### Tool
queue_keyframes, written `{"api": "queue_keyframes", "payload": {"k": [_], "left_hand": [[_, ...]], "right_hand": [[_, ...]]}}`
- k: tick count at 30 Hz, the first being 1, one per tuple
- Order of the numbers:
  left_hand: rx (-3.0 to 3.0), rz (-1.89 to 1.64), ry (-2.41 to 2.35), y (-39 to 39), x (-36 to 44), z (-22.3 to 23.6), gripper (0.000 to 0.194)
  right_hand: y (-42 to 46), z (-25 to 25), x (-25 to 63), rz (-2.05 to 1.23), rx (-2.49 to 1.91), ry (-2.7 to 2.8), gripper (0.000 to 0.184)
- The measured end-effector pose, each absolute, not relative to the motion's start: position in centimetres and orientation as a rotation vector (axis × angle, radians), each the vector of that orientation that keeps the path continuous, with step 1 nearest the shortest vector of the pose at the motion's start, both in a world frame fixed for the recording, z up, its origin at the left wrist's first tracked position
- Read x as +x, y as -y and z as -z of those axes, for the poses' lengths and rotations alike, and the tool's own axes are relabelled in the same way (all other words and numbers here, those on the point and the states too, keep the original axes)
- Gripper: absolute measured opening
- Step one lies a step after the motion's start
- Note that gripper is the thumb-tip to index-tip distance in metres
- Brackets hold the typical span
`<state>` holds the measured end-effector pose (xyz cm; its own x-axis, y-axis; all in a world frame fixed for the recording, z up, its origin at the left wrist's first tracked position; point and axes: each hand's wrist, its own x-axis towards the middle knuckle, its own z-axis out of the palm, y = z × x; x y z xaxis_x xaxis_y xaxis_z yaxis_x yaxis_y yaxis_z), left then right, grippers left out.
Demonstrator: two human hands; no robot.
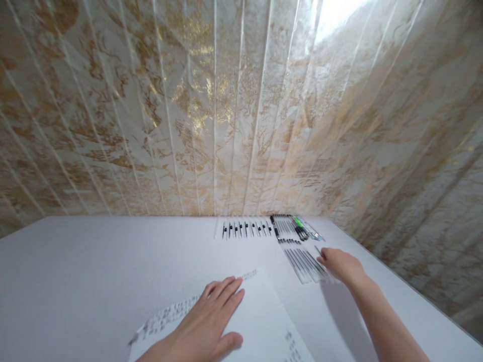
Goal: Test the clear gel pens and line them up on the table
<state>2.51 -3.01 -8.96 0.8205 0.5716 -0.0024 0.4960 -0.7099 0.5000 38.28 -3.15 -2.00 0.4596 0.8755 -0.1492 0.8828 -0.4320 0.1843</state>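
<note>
My left hand [209, 322] lies flat and open on a white sheet of paper [260, 322] with handwriting, near the front of the table. My right hand [339, 265] reaches out to a row of clear pens [302, 261] laid side by side; its fingers curl down onto them and their tips are hidden. Further back lie a row of pen caps or short parts [245, 229] and a bundle of pens with green and black ends [300, 229].
The white table [94, 266] stands in a corner, against gold-patterned panelled walls [226, 110] at the back and on the right. The table's right edge runs diagonally just past my right forearm.
</note>
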Motion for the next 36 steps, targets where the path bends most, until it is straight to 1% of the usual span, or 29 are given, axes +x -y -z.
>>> {"api": "queue_keyframes", "payload": {"k": [4, 7, 11, 17, 21, 26, 29, 31, 34, 36], "left_hand": [[2.494, -0.051, -0.714, 3.3, 3.0, 6.3, 0.063], [2.488, -0.051, -0.695, 3.3, 2.9, 5.8, 0.063], [2.47, -0.124, -0.646, 3.0, 2.6, 6.4, 0.063], [2.475, -0.076, -0.686, 3.1, 2.7, 5.7, 0.065], [2.469, -0.101, -0.691, 3.4, 2.8, 5.2, 0.063], [2.43, -0.159, -0.686, 3.4, 2.8, 5.5, 0.063], [2.393, -0.255, -0.709, 3.3, 2.7, 6.2, 0.06], [2.371, -0.4, -0.796, 2.9, 2.7, 6.9, 0.055], [2.31, -0.683, -1.068, 0.7, 2.7, 7.6, 0.044], [2.284, -0.809, -1.23, -2.0, 2.7, 7.7, 0.039]], "right_hand": [[3.3, 3.0, 39.7, 0.112, 2.484, -1.473, 0.029], [3.0, 3.2, 39.8, 0.121, 2.499, -1.491, 0.035], [3.4, 2.7, 40.3, 0.197, 2.516, -1.469, 0.03], [4.1, 2.2, 40.0, 0.321, 2.531, -1.485, 0.027], [3.8, 2.6, 39.5, 0.275, 2.529, -1.555, 0.029], [3.8, 2.5, 40.1, 0.183, 2.536, -1.552, 0.026], [3.8, 1.7, 39.5, 0.106, 2.564, -1.619, 0.028], [3.7, 1.0, 37.9, 0.034, 2.579, -1.703, 0.028], [3.4, 0.9, 33.1, -0.056, 2.547, -1.925, 0.025], [3.4, 1.6, 29.1, -0.028, 2.423, -2.211, 0.022]]}}
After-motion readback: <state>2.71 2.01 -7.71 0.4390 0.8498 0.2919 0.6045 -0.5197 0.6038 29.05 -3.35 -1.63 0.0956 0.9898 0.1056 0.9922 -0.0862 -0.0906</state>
